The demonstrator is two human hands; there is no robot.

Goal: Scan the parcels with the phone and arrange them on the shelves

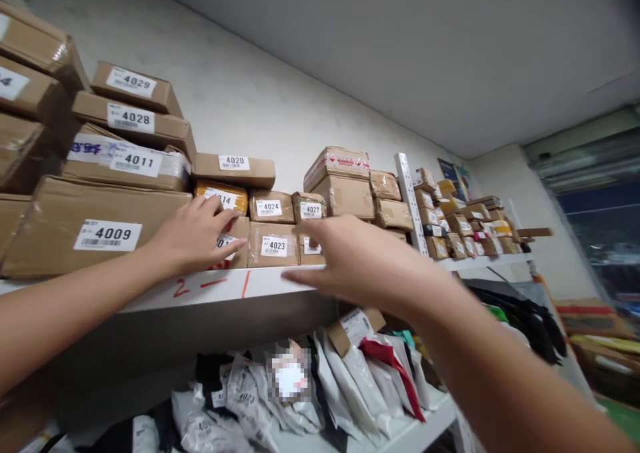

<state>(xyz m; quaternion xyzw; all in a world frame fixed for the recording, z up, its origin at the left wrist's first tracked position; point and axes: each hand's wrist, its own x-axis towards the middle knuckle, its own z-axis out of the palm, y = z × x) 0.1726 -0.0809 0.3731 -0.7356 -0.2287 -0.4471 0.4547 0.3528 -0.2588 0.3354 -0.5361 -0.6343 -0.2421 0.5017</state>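
Observation:
My left hand rests against the front of a small box whose label it partly covers, at the edge of the white shelf. Its fingers are apart, and it holds nothing. Just above sits a yellow-wrapped parcel, also partly hidden by the fingers. My right hand is in front of the shelf with thumb and fingers spread, near a small labelled box. I cannot tell whether it touches that box. Between my hands stand the box labelled 4023 and, on top, the box labelled 4024.
A large box labelled 4009 and stacked cartons fill the left. Taped boxes stand behind my right hand. Below, bagged parcels crowd a lower shelf. A metal post separates another shelf of boxes.

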